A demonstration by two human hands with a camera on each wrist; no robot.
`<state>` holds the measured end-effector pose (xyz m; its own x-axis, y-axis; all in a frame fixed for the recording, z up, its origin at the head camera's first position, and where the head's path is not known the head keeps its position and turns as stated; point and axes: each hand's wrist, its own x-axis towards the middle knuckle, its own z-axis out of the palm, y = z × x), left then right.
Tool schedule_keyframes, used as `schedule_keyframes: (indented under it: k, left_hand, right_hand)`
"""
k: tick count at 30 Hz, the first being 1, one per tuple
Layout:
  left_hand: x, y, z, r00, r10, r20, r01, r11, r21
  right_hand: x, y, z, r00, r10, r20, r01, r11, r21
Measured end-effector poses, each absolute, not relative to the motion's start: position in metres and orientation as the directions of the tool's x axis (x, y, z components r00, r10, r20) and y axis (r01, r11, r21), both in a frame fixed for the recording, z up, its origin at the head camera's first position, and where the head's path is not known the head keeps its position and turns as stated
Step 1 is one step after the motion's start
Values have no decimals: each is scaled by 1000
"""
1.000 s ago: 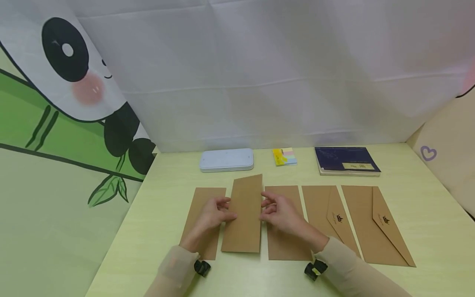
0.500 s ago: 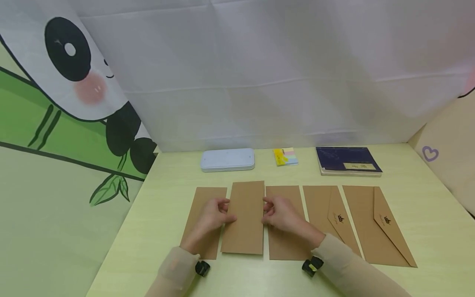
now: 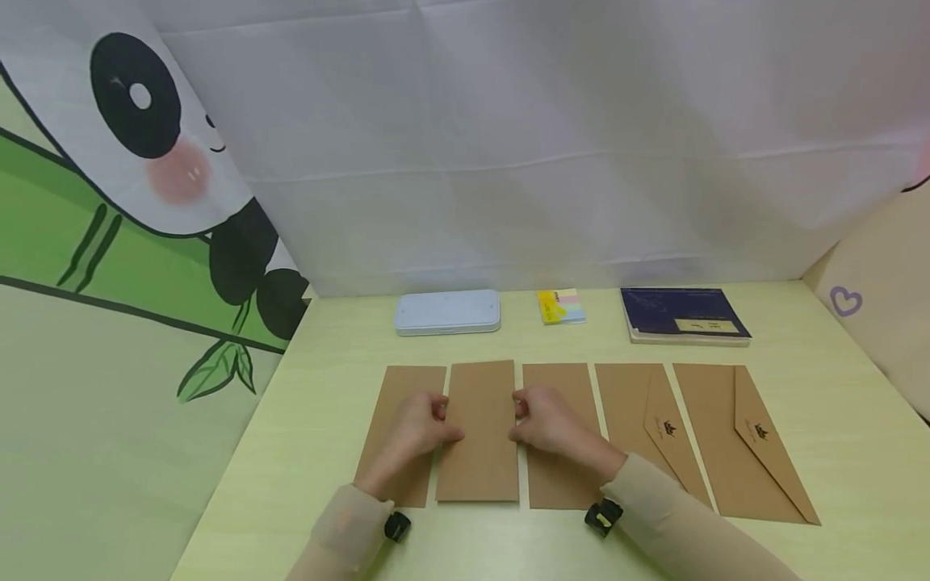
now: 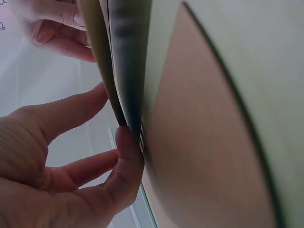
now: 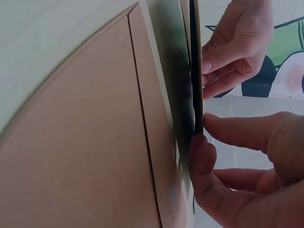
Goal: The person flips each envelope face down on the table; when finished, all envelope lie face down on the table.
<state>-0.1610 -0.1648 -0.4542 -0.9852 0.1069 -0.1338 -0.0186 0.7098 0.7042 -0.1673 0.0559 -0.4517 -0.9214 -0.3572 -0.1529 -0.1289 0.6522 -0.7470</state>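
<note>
Both hands pinch the long edges of a brown kraft envelope (image 3: pixel 479 432), second from the left in a row. My left hand (image 3: pixel 417 428) has its thumb on the top face and fingers under the left edge; my right hand (image 3: pixel 555 424) grips the opposite edge the same way. In the left wrist view, a gap shows between the held envelope (image 4: pixel 102 57) and the table. Another envelope (image 3: pixel 407 480) lies under the left wrist, and one (image 3: pixel 563 476) is partly covered by the right hand.
Two envelopes with crown-printed flaps, one nearer (image 3: pixel 628 395) and one at the far right (image 3: pixel 726 452), continue the row. Behind stand a pale tin case (image 3: pixel 447 312), sticky notes (image 3: pixel 562 307) and a dark blue book (image 3: pixel 683 313). A white cloth (image 3: pixel 508 161) hangs behind the table.
The held envelope has come down toward the table and levelled from its tilt, into line with the row. Both hands have stayed on its edges.
</note>
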Motion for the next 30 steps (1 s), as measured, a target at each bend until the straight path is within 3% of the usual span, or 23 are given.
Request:
schedule_keyframes:
  k: [10, 23, 30]
  left_hand:
    - [-159, -163, -454, -978, 187, -89, 93, 779, 620]
    - [-159, -156, -451, -983, 158, -98, 83, 844, 530]
    - [-158, -155, -451, -982, 164, -97, 87, 838, 539]
  right_hand:
    - [-166, 52, -453, -919, -371, -134, -187, 709, -680]
    - [-163, 49, -449, -921, -353, -164, -168, 742, -649]
    - [-163, 49, -449, -921, -352, -164, -167, 739, -653]
